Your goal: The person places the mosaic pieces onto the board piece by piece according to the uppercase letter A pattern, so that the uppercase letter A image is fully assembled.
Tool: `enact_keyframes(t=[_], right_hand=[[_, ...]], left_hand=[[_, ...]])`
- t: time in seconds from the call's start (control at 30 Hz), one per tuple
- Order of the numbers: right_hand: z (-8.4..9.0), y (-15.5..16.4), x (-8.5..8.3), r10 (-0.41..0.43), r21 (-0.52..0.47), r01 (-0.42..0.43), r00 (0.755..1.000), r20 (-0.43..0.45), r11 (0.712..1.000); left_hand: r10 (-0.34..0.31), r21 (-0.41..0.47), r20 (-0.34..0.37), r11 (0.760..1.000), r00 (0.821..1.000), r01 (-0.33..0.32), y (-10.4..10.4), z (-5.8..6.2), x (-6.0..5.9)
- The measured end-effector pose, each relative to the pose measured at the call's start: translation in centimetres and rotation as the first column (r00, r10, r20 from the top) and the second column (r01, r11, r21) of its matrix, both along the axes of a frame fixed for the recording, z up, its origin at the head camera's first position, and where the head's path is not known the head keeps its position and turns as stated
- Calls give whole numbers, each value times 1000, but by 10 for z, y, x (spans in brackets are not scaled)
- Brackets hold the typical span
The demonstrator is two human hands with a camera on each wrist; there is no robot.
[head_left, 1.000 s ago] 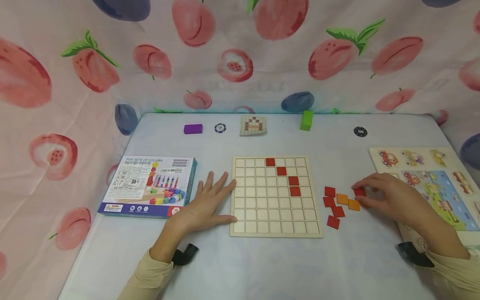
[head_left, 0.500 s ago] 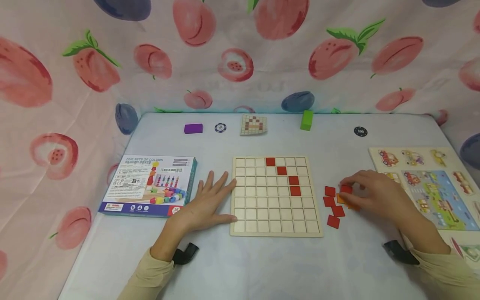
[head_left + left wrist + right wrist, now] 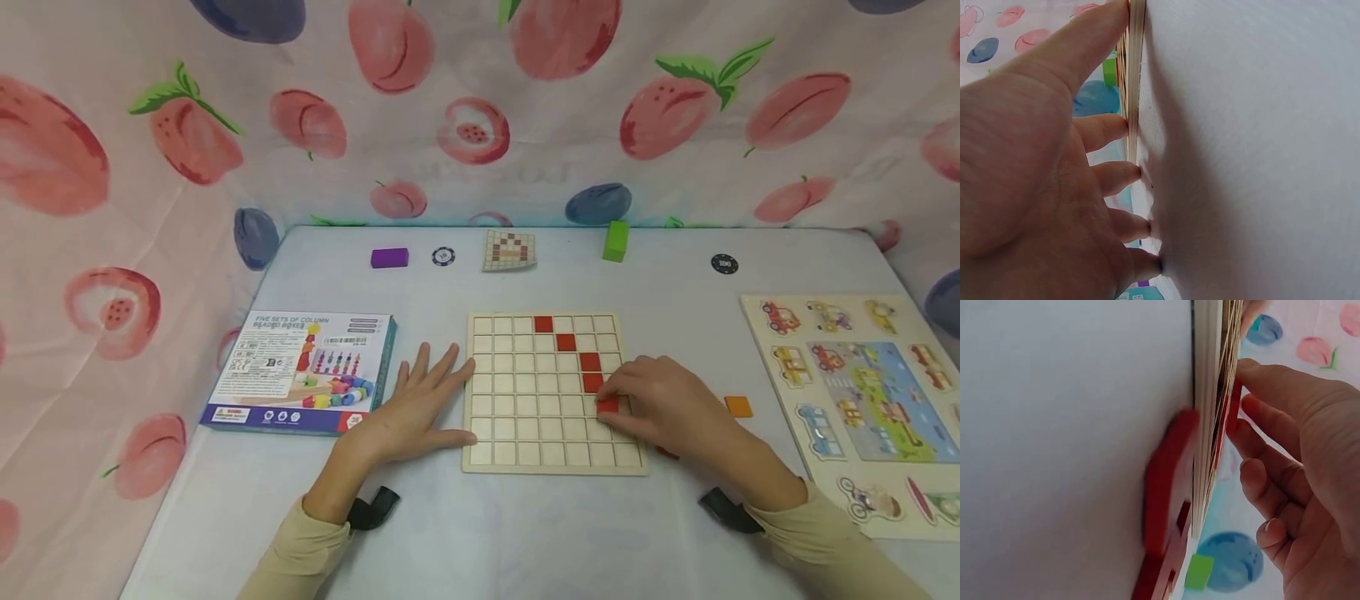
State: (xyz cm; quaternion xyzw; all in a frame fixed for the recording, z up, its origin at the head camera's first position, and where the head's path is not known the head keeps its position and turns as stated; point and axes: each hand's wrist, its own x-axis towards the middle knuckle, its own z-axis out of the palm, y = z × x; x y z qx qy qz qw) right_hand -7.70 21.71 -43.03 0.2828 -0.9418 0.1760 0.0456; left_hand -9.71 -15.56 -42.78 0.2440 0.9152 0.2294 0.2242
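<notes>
A square wooden grid board point(image 3: 517, 429) lies flat in the middle of the table, with several red tiles point(image 3: 590, 362) set in its cells along a diagonal toward the right. Between thumb and fingertips my right hand point(image 3: 667, 408) pinches a red tile point(image 3: 608, 405) at the board's right side, just below the lowest set tile; in the right wrist view this tile point(image 3: 1234, 409) stands at the board's surface. My left hand point(image 3: 420, 408) is spread out, its thumb and index finger touching the board's left edge. Most of the loose tiles are hidden under my right hand.
An orange tile point(image 3: 738, 407) lies right of my right hand. A boxed bead set point(image 3: 300, 371) is at left, a picture puzzle board point(image 3: 780, 333) at right. Along the back lie a purple block point(image 3: 389, 258), a pattern card point(image 3: 509, 250), a green block point(image 3: 615, 242) and chips point(image 3: 724, 264).
My right hand has carried a red tile leftward from beside the puzzle board, over the loose tiles, to the grid board's right side. My left hand has stayed at the board's edge.
</notes>
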Motion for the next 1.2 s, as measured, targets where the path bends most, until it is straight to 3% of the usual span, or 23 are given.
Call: enact_keyframes(t=[0.43,0.6,0.77,0.93,1.2], right_hand=[[-2,-12,-5,112,70,-104,988,-110,992],[-2,-9,-9,130,98,-120,987,-99,988],[6,11,-9,14,136,-14,1000,2,991],[14,40,-11,-157,167,142,984,79,976],[7,68,-13,-199,169,181,975,96,969]], left_hand=[[-7,-11,-12,1000,1000,6,1,1,0],[-3,-5,-8,1000,1000,2,1,0,0],[-7,-11,3,1000,1000,7,2,-2,0],[-10,-17,-8,1000,1000,10,3,0,0],[-6,-14,-11,1000,1000,6,1,0,0]])
